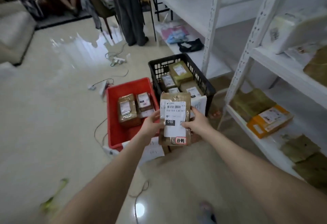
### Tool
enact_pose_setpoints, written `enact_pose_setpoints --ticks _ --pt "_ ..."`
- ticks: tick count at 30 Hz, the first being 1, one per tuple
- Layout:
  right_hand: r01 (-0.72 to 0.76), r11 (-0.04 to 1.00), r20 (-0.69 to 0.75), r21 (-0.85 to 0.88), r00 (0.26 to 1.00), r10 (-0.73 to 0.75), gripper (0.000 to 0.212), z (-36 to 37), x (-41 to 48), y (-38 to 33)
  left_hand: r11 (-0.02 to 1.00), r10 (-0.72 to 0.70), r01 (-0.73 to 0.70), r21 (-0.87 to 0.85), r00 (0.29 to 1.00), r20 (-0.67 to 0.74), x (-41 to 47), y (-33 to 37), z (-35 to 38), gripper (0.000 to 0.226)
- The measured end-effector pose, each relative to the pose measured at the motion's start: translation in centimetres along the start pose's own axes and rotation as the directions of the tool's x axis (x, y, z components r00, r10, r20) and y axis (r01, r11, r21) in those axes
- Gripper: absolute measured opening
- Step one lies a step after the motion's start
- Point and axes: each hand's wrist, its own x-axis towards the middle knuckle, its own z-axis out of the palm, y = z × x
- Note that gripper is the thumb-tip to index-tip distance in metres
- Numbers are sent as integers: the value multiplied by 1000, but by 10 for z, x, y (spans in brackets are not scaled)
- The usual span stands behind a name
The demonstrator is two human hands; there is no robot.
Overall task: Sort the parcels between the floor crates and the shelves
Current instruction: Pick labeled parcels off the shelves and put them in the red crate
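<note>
Left hand (pixel 153 123), right hand (pixel 196 121) (parcel (pixel 174 113) between)

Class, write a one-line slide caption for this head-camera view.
Left hand and right hand hold a labelled parcel near the red crate and black crate, beside white shelves.

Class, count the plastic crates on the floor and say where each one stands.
2. The red crate stands left of the held parcel; the black crate stands right beside it, next to the white shelves. Another may hide behind the parcel.
</note>
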Motion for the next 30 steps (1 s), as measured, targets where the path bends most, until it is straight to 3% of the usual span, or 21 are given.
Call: enact_pose_setpoints --ticks 6,12,21,26,30 --pt "31 995 150 -99 989 -16 77 83 101 -39 994 -83 70 -78 981 -173 71 -7 -77 73" --pt "-79 976 242 -204 962 128 72 171 216 -37 984 -178 168 -59 942 -283 169 -36 -138 66" --pt "-325 841 139 -432 897 419 66 254 315 22 920 -393 382 -94 900 -190 288 -114 -168 60" --pt "-448 771 15 -453 861 509 83 289 352 67 899 -437 432 -65 895 -87 347 -167 -168 53" --pt "-477 756 31 -448 837 546 94 312 383 107 855 -513 506 -109 858 -41 383 -201 -169 44"
